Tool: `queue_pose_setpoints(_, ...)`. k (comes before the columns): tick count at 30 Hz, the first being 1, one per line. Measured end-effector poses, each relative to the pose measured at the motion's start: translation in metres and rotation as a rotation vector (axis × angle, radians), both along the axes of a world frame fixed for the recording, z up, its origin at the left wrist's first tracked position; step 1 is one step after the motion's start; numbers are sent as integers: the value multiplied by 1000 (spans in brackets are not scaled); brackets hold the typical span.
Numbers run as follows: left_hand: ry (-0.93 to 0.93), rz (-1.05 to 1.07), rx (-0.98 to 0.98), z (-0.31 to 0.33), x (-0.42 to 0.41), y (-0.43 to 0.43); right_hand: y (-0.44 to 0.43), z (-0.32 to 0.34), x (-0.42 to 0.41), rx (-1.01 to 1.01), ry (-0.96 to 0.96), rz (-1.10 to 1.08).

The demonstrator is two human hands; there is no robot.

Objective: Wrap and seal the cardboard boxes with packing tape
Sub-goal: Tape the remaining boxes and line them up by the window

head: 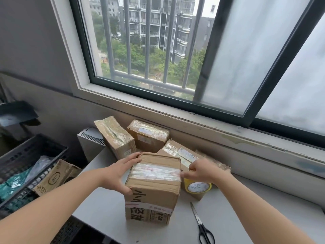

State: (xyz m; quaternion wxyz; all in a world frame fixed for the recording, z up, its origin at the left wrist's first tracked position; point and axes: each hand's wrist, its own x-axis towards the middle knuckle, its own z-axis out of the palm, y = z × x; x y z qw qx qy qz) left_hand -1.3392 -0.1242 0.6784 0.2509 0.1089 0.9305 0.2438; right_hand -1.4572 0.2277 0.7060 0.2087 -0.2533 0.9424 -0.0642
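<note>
A tall cardboard box (154,189) stands upright in the middle of the grey table (98,206), with clear tape across its top. My left hand (119,173) grips its left side, thumb at the front corner and fingers along the top left edge. My right hand (202,170) holds a yellowish roll of packing tape (197,187) just right of the box, and a strip runs from the roll onto the box top. Three taped boxes lie behind: one leaning at the back left (116,136), one at the back (148,135), one behind the roll (182,154).
Black-handled scissors (201,226) lie on the table at the front right. A black crate (26,166) holding bags and a printed carton (58,176) sit left of the table. A white heater (89,140) stands at the back left. The window sill runs along the right.
</note>
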Motion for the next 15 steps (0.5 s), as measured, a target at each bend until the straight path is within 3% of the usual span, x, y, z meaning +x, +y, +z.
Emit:
queue_pose_setpoints(3, -35, 80, 140, -5, -3, 3, 4, -9, 3, -39, -40, -8)
queue_pose_setpoints(6, 62, 222, 214, -14, -6, 14, 5, -18, 5, -71, -55, -26)
queue_pose_setpoints(10, 149, 240, -74, -15, -7, 31, 4, -28, 8, -96, -47, -17)
queue_pose_setpoints(13, 195, 144, -347, -2, -13, 53, 2, -29, 10, -117, -70, -18)
queue_pose_setpoints(15, 233, 74, -411, 3, -22, 71, 1, -30, 10, -116, -84, -16)
